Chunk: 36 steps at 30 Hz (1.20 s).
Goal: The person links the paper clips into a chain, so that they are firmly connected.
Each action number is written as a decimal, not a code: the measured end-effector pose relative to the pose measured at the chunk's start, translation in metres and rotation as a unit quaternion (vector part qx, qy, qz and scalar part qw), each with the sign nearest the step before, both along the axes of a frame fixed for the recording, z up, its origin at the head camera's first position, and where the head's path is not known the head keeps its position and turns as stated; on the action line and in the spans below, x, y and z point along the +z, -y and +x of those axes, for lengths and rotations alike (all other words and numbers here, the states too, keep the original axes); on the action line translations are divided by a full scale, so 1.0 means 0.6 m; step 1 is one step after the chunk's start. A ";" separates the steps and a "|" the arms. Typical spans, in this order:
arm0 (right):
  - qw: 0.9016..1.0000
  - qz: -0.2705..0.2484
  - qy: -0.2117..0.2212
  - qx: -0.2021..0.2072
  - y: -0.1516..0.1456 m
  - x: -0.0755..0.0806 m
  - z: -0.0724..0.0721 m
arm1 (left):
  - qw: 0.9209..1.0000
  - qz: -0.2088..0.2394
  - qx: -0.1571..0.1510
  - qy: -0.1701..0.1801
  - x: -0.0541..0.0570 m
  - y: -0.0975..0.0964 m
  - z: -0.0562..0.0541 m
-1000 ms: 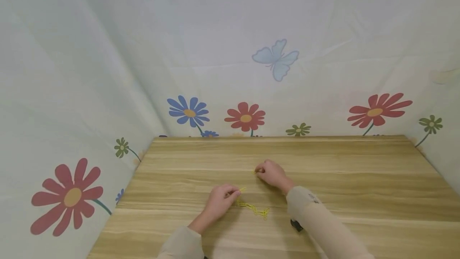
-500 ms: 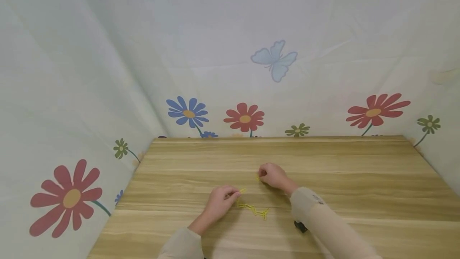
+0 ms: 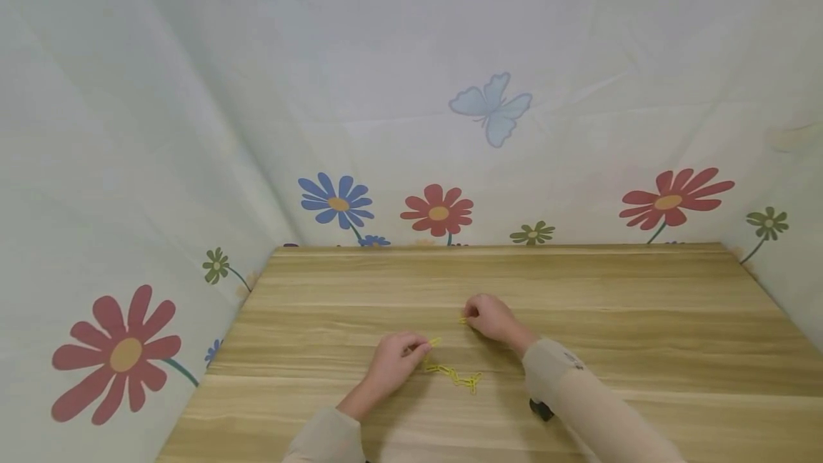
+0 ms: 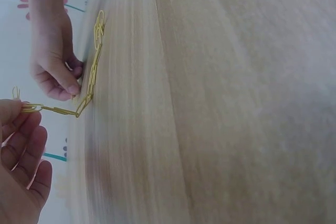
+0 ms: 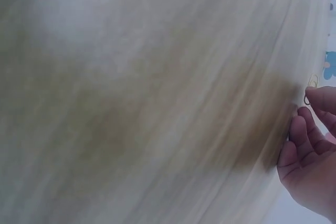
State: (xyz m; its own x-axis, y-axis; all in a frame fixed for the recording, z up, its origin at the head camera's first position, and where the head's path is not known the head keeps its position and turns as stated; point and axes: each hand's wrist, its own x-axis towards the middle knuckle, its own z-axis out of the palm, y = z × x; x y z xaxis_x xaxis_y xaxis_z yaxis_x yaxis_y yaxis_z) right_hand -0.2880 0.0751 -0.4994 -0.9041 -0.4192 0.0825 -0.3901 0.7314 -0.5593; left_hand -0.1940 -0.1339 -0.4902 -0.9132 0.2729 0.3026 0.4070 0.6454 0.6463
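Observation:
A chain of linked yellow paper clips trails from my left hand onto the table. Thumb and fingers pinch its near end, and one clip pokes up past the fingertips in the left wrist view, where the chain hangs, then runs along the wood. Farther back and to the right, my right hand pinches a single yellow paper clip between thumb and forefinger. Its other fingers are curled close to the tabletop. The two hands are apart, and the single clip does not touch the chain.
Both hands work over a wood-grain table. Behind it and at the sides hangs a pale curtain printed with flowers and a butterfly. A dark object shows under the right sleeve at the wrist.
Over the last second my right hand has shifted slightly to the right and nearer to me, keeping the single clip. The left hand and the chain have hardly moved.

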 end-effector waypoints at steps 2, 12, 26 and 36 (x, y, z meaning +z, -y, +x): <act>1.000 -0.013 0.005 0.001 -0.002 0.001 0.002 | 1.000 -0.001 0.000 0.000 0.000 -0.001 0.000; 0.998 -0.059 0.015 0.015 -0.011 0.020 0.016 | 1.000 -0.001 0.002 0.006 0.009 -0.007 0.003; 0.996 -0.089 0.001 0.011 -0.018 0.058 0.035 | 1.000 -0.004 -0.006 0.030 0.017 -0.018 0.001; 0.992 -0.117 0.023 0.032 -0.022 0.076 0.051 | 0.999 -0.002 -0.008 0.039 0.028 -0.033 0.001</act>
